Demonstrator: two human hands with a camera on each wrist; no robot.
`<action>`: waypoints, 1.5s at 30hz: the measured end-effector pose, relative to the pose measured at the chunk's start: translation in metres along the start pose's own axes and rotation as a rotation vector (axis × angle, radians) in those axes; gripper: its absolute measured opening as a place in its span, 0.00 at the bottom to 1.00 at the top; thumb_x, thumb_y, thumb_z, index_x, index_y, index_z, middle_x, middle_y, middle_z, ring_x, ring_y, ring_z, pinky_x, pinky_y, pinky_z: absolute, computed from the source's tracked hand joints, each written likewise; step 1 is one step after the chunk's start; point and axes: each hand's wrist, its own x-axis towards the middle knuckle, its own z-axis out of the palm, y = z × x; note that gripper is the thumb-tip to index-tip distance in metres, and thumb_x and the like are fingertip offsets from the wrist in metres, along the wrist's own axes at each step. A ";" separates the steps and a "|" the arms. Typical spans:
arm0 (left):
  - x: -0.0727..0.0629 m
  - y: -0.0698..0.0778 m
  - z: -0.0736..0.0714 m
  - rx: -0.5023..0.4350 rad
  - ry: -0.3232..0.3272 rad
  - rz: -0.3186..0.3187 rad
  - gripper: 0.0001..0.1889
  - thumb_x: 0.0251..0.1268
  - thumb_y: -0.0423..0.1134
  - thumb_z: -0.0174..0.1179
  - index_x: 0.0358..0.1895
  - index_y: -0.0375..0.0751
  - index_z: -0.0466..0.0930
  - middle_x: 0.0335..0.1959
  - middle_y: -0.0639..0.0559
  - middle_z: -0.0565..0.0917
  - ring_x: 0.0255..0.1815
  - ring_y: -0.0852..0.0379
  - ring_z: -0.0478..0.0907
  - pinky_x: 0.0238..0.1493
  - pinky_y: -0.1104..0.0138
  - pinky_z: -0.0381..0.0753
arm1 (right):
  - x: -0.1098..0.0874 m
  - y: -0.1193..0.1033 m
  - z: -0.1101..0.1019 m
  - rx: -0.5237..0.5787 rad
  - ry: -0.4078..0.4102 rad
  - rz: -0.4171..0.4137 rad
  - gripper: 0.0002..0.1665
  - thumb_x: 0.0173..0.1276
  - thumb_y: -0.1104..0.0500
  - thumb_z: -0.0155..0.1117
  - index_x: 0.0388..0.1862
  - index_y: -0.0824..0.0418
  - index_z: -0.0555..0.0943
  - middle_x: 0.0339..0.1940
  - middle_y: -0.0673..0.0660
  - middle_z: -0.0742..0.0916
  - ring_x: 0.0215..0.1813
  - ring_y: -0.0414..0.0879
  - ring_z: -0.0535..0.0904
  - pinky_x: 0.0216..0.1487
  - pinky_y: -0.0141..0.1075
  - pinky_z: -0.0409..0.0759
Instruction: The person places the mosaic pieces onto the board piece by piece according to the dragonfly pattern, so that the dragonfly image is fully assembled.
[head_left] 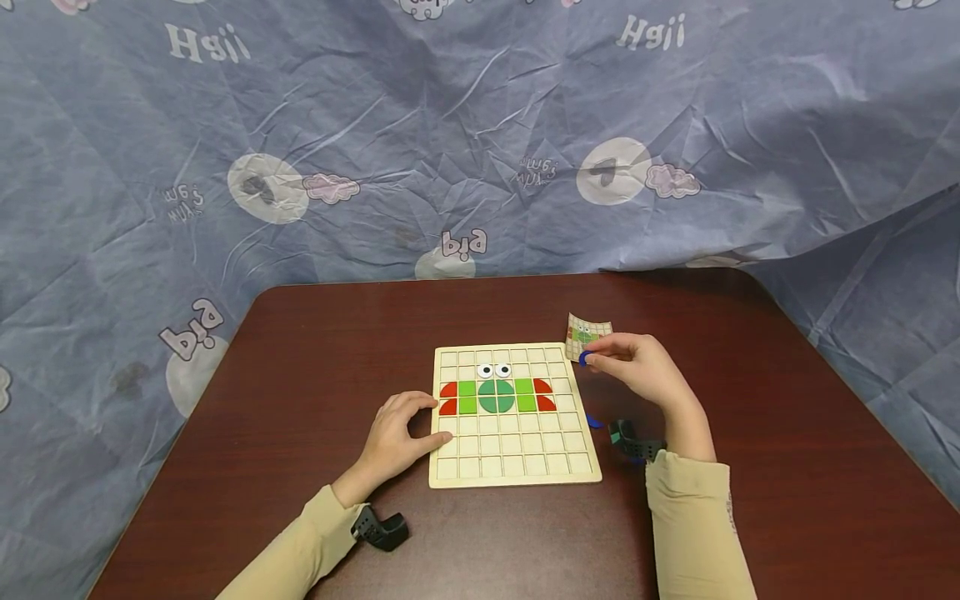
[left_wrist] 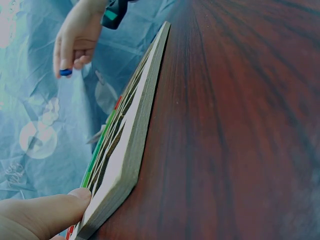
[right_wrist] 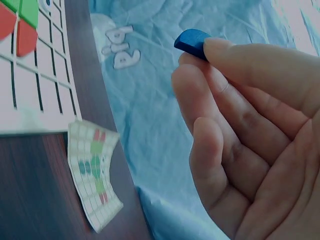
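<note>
A pale wooden grid board [head_left: 513,458] lies on the table. On it are red curved pieces [head_left: 448,407], light green rectangles [head_left: 467,397], dark green quarter-rounds forming a circle [head_left: 497,396], and two eye pieces [head_left: 486,370]. My left hand [head_left: 401,433] rests at the board's left edge, thumb on its top face and fingertips at the side. Thumb and fingers of my right hand [head_left: 637,367] pinch a small blue puzzle piece [right_wrist: 192,41] with one curved edge. It is held up off the table, near the pattern card [head_left: 576,343] beyond the board's right corner.
Another blue piece [head_left: 594,422] lies by the board's right edge. A bit more blue shows under the right wrist camera [head_left: 633,442]. The dark red-brown table [head_left: 337,333] ends at the back against a hanging printed blue cloth [head_left: 420,150].
</note>
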 end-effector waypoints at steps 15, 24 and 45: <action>0.000 0.000 0.000 0.000 0.013 0.016 0.25 0.46 0.50 0.72 0.47 0.42 0.81 0.50 0.50 0.78 0.55 0.47 0.71 0.57 0.51 0.66 | 0.015 -0.024 0.045 0.046 -0.169 -0.070 0.14 0.65 0.56 0.64 0.46 0.63 0.84 0.38 0.55 0.87 0.39 0.53 0.83 0.41 0.45 0.80; -0.001 0.000 0.000 -0.002 0.008 0.009 0.24 0.46 0.50 0.71 0.47 0.42 0.81 0.50 0.51 0.78 0.55 0.48 0.71 0.57 0.51 0.66 | 0.022 -0.029 0.075 0.011 -0.268 -0.106 0.10 0.64 0.56 0.64 0.41 0.59 0.86 0.35 0.52 0.87 0.33 0.44 0.80 0.34 0.36 0.77; 0.001 0.000 0.000 0.010 0.012 0.020 0.25 0.44 0.49 0.73 0.47 0.41 0.81 0.49 0.49 0.78 0.54 0.47 0.71 0.57 0.51 0.67 | 0.026 -0.026 0.115 -0.151 -0.435 -0.140 0.04 0.62 0.60 0.65 0.33 0.57 0.86 0.27 0.45 0.85 0.29 0.36 0.76 0.33 0.32 0.75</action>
